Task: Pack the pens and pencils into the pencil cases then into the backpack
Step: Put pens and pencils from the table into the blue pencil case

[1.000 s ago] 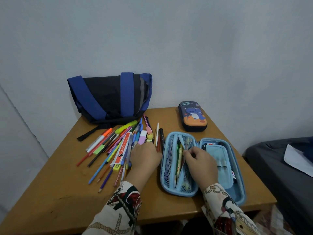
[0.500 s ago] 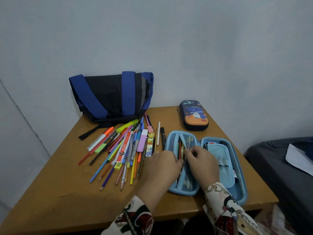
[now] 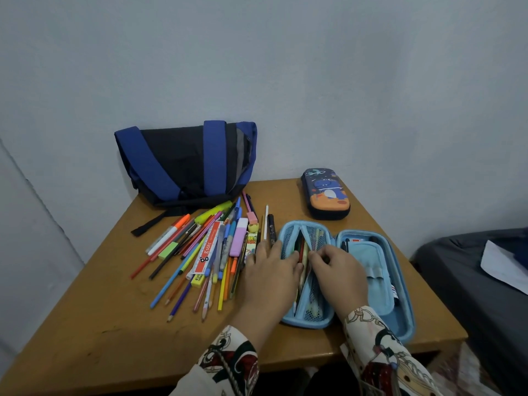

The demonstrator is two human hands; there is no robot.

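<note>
A light blue pencil case [image 3: 380, 260] lies open near the table's front right, with several pens standing in the mesh pocket [image 3: 314, 305] of its left half. My left hand [image 3: 270, 278] lies over the case's left rim, fingers fairly straight, fingertips on the pens in that pocket. My right hand [image 3: 338, 271] pinches the pocket's edge at the middle of the case. A loose pile of pens and pencils [image 3: 211, 252] is spread to the left. A closed dark blue pencil case [image 3: 325, 192] sits behind. The blue and black backpack [image 3: 185, 164] leans on the wall.
The wooden table [image 3: 100, 324] stands against a pale wall. A dark bed [image 3: 471, 281] with a white sheet of paper [image 3: 503, 264] is on the right. The backpack's black strap [image 3: 148, 224] trails onto the table.
My left hand has left the pen pile and moved right to the open case's mesh pocket. My right hand has stayed at the pocket's edge.
</note>
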